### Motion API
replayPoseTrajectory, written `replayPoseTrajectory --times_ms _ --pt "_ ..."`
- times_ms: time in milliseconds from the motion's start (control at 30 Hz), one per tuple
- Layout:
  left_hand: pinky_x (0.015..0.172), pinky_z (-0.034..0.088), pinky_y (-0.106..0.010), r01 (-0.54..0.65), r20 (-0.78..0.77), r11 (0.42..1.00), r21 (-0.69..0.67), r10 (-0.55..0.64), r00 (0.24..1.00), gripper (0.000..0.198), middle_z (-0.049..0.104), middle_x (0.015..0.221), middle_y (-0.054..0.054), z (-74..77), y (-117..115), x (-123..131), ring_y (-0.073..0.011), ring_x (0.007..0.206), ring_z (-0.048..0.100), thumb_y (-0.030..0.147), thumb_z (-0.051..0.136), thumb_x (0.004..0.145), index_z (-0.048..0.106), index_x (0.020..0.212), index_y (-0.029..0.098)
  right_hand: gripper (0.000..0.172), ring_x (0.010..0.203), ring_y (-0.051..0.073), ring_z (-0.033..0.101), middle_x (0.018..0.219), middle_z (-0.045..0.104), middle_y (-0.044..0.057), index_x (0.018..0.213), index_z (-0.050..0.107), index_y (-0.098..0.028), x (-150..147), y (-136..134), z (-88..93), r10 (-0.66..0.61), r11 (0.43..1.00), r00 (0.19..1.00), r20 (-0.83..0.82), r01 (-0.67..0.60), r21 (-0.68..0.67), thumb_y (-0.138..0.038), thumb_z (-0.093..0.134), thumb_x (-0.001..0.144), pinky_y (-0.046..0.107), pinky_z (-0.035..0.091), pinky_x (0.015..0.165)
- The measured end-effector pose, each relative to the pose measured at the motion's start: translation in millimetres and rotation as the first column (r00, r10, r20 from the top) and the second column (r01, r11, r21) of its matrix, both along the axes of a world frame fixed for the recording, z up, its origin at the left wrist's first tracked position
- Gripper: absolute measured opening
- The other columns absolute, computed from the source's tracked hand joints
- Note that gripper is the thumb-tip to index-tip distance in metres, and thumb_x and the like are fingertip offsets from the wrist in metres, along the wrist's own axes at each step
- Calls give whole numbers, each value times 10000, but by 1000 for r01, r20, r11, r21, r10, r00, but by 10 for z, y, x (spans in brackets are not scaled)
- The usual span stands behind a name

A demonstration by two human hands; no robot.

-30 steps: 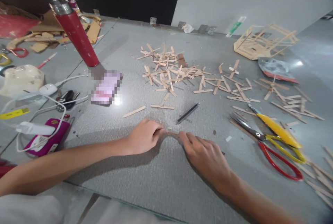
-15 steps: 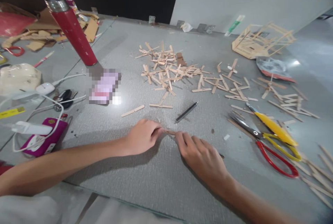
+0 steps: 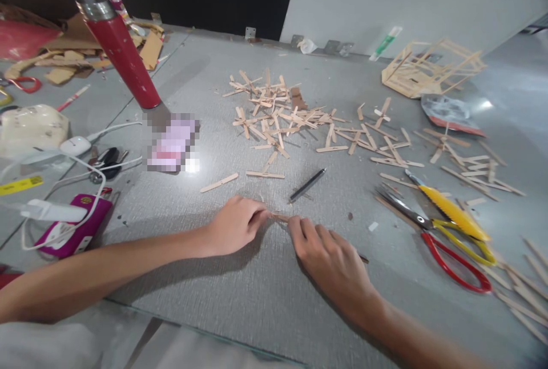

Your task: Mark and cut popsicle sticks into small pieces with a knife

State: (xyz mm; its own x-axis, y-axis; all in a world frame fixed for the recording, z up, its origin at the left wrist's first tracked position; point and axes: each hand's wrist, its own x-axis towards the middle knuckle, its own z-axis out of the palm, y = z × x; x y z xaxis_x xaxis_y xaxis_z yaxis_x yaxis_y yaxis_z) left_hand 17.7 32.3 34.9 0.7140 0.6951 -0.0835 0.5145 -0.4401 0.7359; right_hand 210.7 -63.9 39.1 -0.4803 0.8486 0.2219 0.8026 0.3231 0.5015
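My left hand [image 3: 236,223] and my right hand [image 3: 327,256] rest on the grey table [image 3: 265,295], fingertips almost meeting. Both pinch the ends of a thin wooden stick [image 3: 279,218] lying flat between them. Most of the stick is hidden under the fingers. A black pen [image 3: 307,184] lies just beyond the hands. A heap of cut wooden sticks [image 3: 278,112] spreads further back.
Yellow-handled [image 3: 449,209] and red-handled [image 3: 454,266] cutters lie at the right among loose sticks. A stick frame model [image 3: 432,66] stands at the back right. A red flask [image 3: 122,52], a phone [image 3: 173,143], cables and a magenta device [image 3: 71,232] crowd the left.
My right hand has slid a little to the left, closer to the left hand. The view shifted slightly; nothing else moved.
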Motion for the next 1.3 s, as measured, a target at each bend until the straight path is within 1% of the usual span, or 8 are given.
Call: replayPoseTrajectory --times_ms 300,433,533,700,767,933,1167,1300 --pt "579 243 -277 -24 -2 998 50 24 1000 380 448 573 37 -33 -114 -7 -116 517 309 236 399 1052 543 705 182 252 534 168 539 644 516 -3 788 513 -200 -114 -32 61 -92 996 989 119 89 26 25 503 901 290 326 528" --pt "562 242 -277 -33 -29 996 83 36 999 401 418 549 39 -70 -133 -9 -122 496 326 276 364 1066 523 707 193 237 549 168 546 662 510 -3 801 509 -194 -96 8 75 -52 998 986 158 49 25 22 493 895 283 339 520" --pt "558 244 -281 -42 -63 992 121 50 997 404 440 549 31 -98 -139 -9 -126 490 352 288 353 1068 535 721 194 252 560 167 554 666 504 -3 786 482 -207 -98 24 69 -25 1000 988 151 22 19 25 478 884 277 343 509" --pt "570 297 -279 -28 -88 986 166 43 995 431 581 615 -7 -136 -179 -9 -137 515 469 339 309 1087 601 812 184 229 471 125 495 587 482 -29 783 515 -185 -206 -23 11 -172 984 956 237 154 93 3 512 912 233 296 480" --pt "567 304 -280 -17 -101 981 196 38 994 440 602 622 -11 -154 -199 -7 -139 519 492 348 295 1092 608 832 183 242 457 110 479 564 482 -33 766 521 -179 -253 -48 -5 -220 974 942 255 196 117 6 510 920 212 276 473" --pt "544 288 -278 11 -126 963 269 24 992 421 590 594 1 -183 -228 -5 -131 499 494 305 285 1088 594 827 188 269 424 98 458 537 486 -29 736 521 -178 -294 -71 6 -262 963 946 191 243 119 8 506 930 191 249 451" --pt "546 290 -273 26 -110 963 269 4 994 405 570 586 13 -183 -221 -8 -123 482 477 309 287 1087 557 809 195 302 419 98 430 531 482 -17 749 542 -174 -283 -72 13 -300 953 951 -75 302 15 53 432 916 194 205 439" --pt "545 285 -269 8 -92 968 250 15 996 392 558 584 14 -204 -223 -8 -123 479 470 311 309 1084 550 796 197 306 413 96 431 526 473 -23 734 521 -182 -283 -65 16 -294 955 955 -30 295 38 47 443 920 200 199 444"
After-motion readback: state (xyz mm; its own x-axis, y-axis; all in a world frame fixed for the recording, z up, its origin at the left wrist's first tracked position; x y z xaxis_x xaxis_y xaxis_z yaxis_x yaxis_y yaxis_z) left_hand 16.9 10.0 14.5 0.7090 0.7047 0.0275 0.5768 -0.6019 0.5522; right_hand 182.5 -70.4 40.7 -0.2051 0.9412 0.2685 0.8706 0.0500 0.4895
